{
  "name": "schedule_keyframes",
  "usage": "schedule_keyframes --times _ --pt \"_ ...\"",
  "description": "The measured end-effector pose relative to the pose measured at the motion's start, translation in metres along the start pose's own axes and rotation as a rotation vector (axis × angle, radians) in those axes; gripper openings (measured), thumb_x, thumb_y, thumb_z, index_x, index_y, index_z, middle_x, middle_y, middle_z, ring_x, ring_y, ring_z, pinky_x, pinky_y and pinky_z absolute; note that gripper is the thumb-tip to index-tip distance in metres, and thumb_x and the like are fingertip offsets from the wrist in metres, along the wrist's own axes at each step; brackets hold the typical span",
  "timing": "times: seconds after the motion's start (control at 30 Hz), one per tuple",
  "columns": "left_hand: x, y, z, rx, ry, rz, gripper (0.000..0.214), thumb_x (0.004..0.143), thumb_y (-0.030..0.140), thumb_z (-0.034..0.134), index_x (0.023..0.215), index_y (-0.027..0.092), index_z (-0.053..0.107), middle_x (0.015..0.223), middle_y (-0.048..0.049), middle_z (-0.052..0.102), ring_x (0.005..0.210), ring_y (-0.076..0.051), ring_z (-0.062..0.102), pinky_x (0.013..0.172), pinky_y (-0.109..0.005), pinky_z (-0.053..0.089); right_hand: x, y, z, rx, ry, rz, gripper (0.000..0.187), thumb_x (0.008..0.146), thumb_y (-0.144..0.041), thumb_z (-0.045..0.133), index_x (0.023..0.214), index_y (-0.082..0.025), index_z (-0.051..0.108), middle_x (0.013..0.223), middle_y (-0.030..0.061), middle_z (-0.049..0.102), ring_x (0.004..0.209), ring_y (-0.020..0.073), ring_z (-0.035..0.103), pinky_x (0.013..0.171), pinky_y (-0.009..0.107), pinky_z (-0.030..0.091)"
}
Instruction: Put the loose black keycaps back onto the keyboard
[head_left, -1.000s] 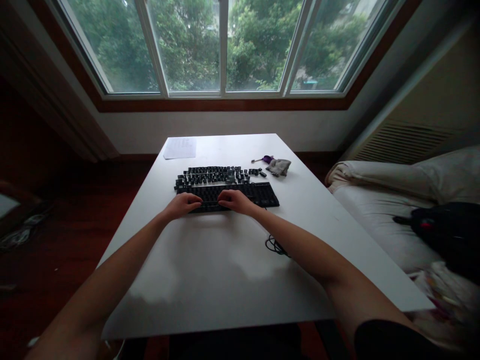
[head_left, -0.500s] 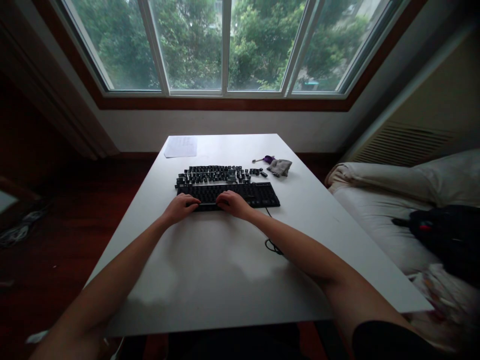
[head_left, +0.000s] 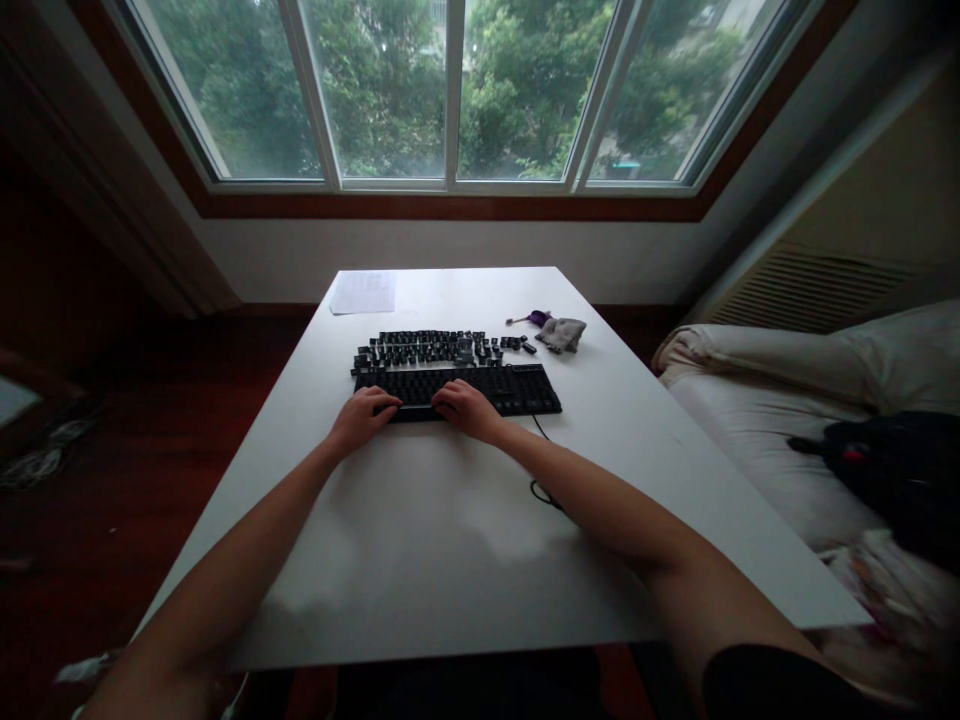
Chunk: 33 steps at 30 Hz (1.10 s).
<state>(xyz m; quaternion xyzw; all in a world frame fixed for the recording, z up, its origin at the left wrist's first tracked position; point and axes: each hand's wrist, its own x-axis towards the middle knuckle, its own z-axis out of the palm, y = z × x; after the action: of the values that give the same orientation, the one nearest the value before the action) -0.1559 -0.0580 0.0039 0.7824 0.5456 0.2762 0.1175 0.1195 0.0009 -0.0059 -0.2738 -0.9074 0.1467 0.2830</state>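
Observation:
A black keyboard (head_left: 525, 388) lies across the white table, with many of its keycaps off. Along its front edge, a long bar that looks like the space bar (head_left: 417, 406) spans the gap between my hands. My left hand (head_left: 364, 415) is curled at the bar's left end, thumb pointing inward. At the right end, the bent fingers of my right hand (head_left: 465, 405) press close together. My fingertips are too small and dark to show the exact grip. Several rows of loose black keycaps (head_left: 420, 347) lie just behind the keyboard.
A grey cloth (head_left: 562, 334) and a purple-handled brush (head_left: 537, 318) lie behind the keyboard's right end. Paper sheets (head_left: 364, 293) rest at the table's far left corner. The keyboard's cable (head_left: 541, 492) runs beneath my right forearm. A pale sofa (head_left: 757, 400) stands to the right.

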Motion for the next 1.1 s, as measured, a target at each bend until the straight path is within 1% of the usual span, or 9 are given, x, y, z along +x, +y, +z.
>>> schedule_keyframes --times 0.23,0.4,0.67,0.9,1.1 --pt "-0.0022 0.0016 0.0024 0.003 0.028 0.007 0.026 0.093 0.036 0.057 0.106 0.026 0.077 0.104 -0.0063 0.069 0.101 -0.023 0.060 0.094 -0.040 0.049 -0.0004 -0.0001 0.0013 -0.049 0.004 -0.021 0.012 0.094 -0.017 0.060 0.099 -0.020 0.071 0.099 0.0075 0.067 0.097 0.0203 0.053 0.089 0.033 0.043" --pt "-0.0038 0.0022 0.0057 0.003 0.051 -0.005 0.026 0.094 0.036 0.056 0.106 0.026 0.077 0.103 -0.0068 0.069 0.101 -0.023 0.060 0.094 -0.040 0.049 -0.0001 0.0023 0.0032 -0.014 0.017 0.012 0.012 0.094 -0.016 0.060 0.098 -0.020 0.071 0.100 0.0068 0.067 0.096 0.0197 0.054 0.088 0.032 0.043" --pt "-0.0026 0.0057 0.0085 -0.010 0.085 -0.038 0.027 0.095 0.036 0.054 0.107 0.024 0.076 0.102 -0.0068 0.068 0.100 -0.023 0.061 0.092 -0.038 0.050 0.0022 0.0056 0.0011 0.052 0.008 0.073 0.012 0.092 -0.014 0.062 0.098 -0.021 0.071 0.097 0.0053 0.067 0.093 0.0187 0.056 0.085 0.031 0.043" --pt "-0.0056 0.0060 0.0086 -0.030 0.114 -0.010 0.025 0.094 0.035 0.056 0.107 0.024 0.075 0.105 -0.0064 0.067 0.101 -0.022 0.062 0.094 -0.038 0.049 -0.0002 0.0051 0.0033 0.030 0.035 0.055 0.011 0.092 -0.015 0.063 0.098 -0.021 0.071 0.100 0.0066 0.066 0.095 0.0195 0.056 0.085 0.032 0.044" --pt "-0.0055 0.0051 0.0096 -0.006 0.099 0.002 0.025 0.094 0.034 0.057 0.108 0.024 0.074 0.105 -0.0068 0.067 0.102 -0.022 0.061 0.094 -0.039 0.050 -0.0030 0.0049 0.0064 -0.036 0.045 0.013 0.013 0.092 -0.015 0.063 0.101 -0.022 0.070 0.102 0.0073 0.064 0.099 0.0206 0.054 0.088 0.033 0.044"
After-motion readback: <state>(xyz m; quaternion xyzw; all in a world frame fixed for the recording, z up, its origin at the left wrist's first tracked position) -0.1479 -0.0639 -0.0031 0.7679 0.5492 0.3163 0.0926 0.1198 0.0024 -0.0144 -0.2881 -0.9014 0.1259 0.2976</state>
